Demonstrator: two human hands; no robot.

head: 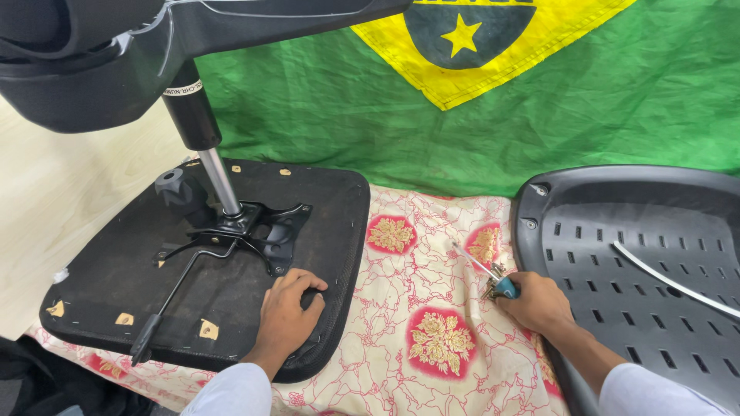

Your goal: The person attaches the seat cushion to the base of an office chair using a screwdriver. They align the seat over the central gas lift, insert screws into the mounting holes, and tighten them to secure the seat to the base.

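My left hand (287, 310) lies flat on the underside of an upturned black chair seat (116, 270), near its front right edge, fingers slightly curled, holding nothing. A black metal tilt mechanism (258, 227) with a gas cylinder (202, 146) stands bolted on the seat, and a lever (166, 308) runs toward me. My right hand (539, 302) rests on the patterned cloth (424, 254), closed around a screwdriver (493, 279) with a blue-green handle, its shaft pointing up and left. Small metal screws lie by the handle.
A black plastic chair backrest (655, 254) with slots lies at the right, a white cord (678, 286) across it. A green, yellow and blue flag (462, 100) covers the surface behind. The chair base (92, 69) looms at top left. Pale floor (46, 208) shows at left.
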